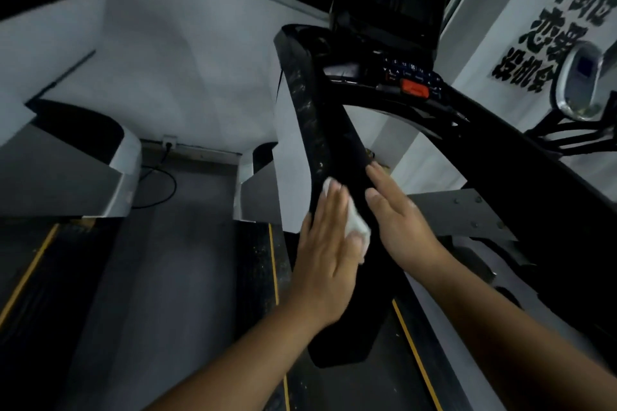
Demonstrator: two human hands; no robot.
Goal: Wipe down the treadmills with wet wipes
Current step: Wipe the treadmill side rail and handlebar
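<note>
Left hand (325, 243) lies flat, fingers straight and close together, pressing a white wet wipe (359, 227) onto the top face of the treadmill's black handrail (310, 117), about midway along it (the wipe pokes out past the fingertips and beside the thumb). Right hand (400, 220) holds nothing, its fingers straight and together, laid against the handrail's inner side just beside the wipe. At the handrail's far end sits the console (409, 72) with a red stop button (415, 87); left of the handrail is a neighbouring treadmill (66, 160), with a black cable (167, 183) on the floor between.
</note>
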